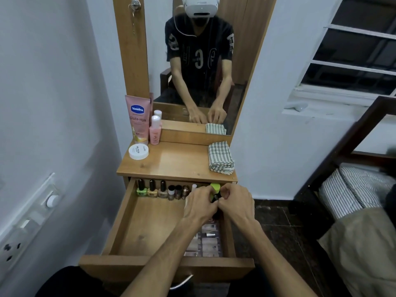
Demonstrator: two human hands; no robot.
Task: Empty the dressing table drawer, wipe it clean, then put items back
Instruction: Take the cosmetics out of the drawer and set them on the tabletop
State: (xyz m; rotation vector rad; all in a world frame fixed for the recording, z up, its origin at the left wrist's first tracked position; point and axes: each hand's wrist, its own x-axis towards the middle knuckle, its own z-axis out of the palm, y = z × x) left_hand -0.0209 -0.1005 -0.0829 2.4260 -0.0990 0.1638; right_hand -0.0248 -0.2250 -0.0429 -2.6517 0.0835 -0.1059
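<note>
Both hands' fingers, left hand [200,203] and right hand [233,202], curled around green-capped bottle [215,189] at drawer [137,230] far right. Probably light, rigid, slick; best gripped around body.

The dressing table top [177,161] is glossy varnished wood; the drawer [150,224] floor looks matter. The checked cloth [220,158] is woven fabric. The far-left tube [138,118] is shiny plastic.

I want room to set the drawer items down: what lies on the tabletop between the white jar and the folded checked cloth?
Head view: bare wood lies between the white jar and the checked cloth.
</note>
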